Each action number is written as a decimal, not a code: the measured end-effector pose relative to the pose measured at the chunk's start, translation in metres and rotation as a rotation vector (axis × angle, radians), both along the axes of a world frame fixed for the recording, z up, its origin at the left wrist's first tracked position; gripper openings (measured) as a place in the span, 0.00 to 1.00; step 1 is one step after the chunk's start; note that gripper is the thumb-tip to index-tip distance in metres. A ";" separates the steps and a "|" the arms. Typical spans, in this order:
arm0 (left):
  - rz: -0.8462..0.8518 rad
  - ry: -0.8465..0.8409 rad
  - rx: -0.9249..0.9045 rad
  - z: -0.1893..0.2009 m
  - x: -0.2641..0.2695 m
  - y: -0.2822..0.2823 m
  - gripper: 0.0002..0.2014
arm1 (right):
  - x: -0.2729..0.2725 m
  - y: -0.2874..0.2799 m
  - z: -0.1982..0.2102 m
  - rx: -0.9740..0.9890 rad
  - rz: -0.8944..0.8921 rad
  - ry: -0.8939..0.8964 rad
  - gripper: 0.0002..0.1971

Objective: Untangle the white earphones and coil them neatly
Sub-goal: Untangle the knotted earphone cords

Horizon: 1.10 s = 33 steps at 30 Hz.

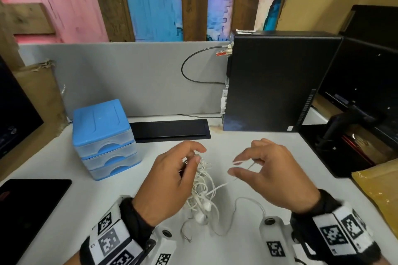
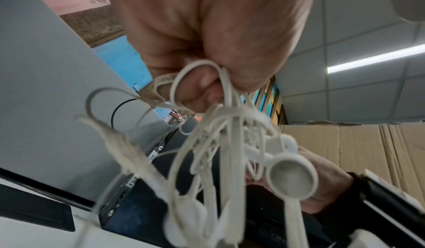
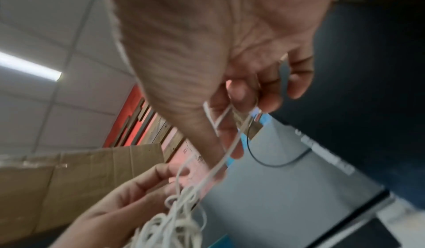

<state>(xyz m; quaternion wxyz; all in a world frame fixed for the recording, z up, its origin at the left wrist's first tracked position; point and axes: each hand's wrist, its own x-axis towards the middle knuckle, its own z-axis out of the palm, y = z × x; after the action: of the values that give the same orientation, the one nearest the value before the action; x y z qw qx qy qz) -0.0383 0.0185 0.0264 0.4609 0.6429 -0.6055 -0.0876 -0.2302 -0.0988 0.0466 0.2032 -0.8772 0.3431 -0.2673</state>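
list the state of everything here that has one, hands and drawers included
white earphones: tangled, bunch held above the desk
left hand: grips the tangled bunch
right hand: pinches one strand, drawn out sideways
blue drawer unit: all three drawers closed
computer tower: upright, grey cable plugged in
tablet: screen dark, lying flat

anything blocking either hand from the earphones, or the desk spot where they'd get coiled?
Nothing visible. The left hand already grips the tangled white earphones, and the right hand pinches a strand pulled out of them. The white desk between and ahead of the hands looks bare; the blue drawer unit sits off to the left.
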 end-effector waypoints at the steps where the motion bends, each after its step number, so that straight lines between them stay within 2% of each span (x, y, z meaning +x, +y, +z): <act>1: -0.013 0.016 0.006 -0.001 -0.001 0.000 0.09 | 0.003 0.001 -0.004 0.037 0.008 -0.117 0.10; 3: -0.045 0.012 0.030 -0.004 -0.004 0.000 0.09 | 0.012 0.004 -0.006 0.161 -0.021 -0.448 0.14; 6: -0.070 0.014 0.046 -0.013 -0.008 -0.001 0.09 | 0.020 0.013 0.011 0.648 0.026 -0.900 0.20; 8: -0.045 0.111 0.050 -0.019 -0.002 -0.006 0.10 | 0.016 0.016 0.026 1.006 0.145 -1.097 0.24; 10: 0.007 0.259 0.045 -0.021 0.007 -0.011 0.13 | 0.007 0.016 0.035 1.176 0.221 -1.162 0.26; 12: 0.031 0.333 0.023 -0.017 0.014 -0.012 0.15 | 0.004 0.015 0.033 1.135 0.209 -1.036 0.23; 13: 0.022 0.333 0.006 -0.015 0.014 -0.011 0.14 | 0.006 0.015 0.029 1.030 0.186 -0.905 0.19; 15: -0.030 0.325 -0.024 -0.009 0.011 -0.009 0.11 | 0.011 0.017 0.018 0.693 0.124 -0.584 0.08; 16: -0.055 0.320 -0.034 -0.007 0.009 -0.007 0.09 | 0.014 0.018 0.011 0.553 0.112 -0.429 0.07; 18: -0.074 0.282 -0.042 -0.005 0.006 -0.005 0.09 | 0.019 0.022 -0.002 0.404 0.116 -0.148 0.13; 19: -0.072 0.266 -0.034 -0.005 0.006 -0.004 0.08 | 0.019 0.023 -0.005 0.374 0.108 -0.071 0.13; 21: -0.072 0.295 -0.025 -0.003 0.006 -0.003 0.07 | 0.018 0.022 -0.008 0.337 0.093 -0.048 0.08; 23: -0.081 0.334 -0.034 -0.001 0.004 -0.002 0.07 | 0.016 0.020 -0.006 0.279 0.065 -0.100 0.04; 25: -0.089 0.353 -0.052 0.001 0.001 -0.001 0.06 | 0.015 0.020 -0.006 0.254 0.048 -0.234 0.04; 29: -0.057 0.360 -0.080 0.003 0.001 -0.002 0.14 | 0.017 0.025 -0.004 0.257 0.040 -0.465 0.06; 33: -0.051 0.357 -0.088 0.002 0.000 -0.002 0.14 | 0.017 0.032 0.000 0.324 0.116 -0.412 0.05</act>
<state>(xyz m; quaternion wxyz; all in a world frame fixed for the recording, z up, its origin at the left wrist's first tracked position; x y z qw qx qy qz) -0.0381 0.0165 0.0280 0.5863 0.5808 -0.5336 -0.1852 -0.2132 -0.0671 0.0468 0.4214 -0.7787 0.2820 -0.3696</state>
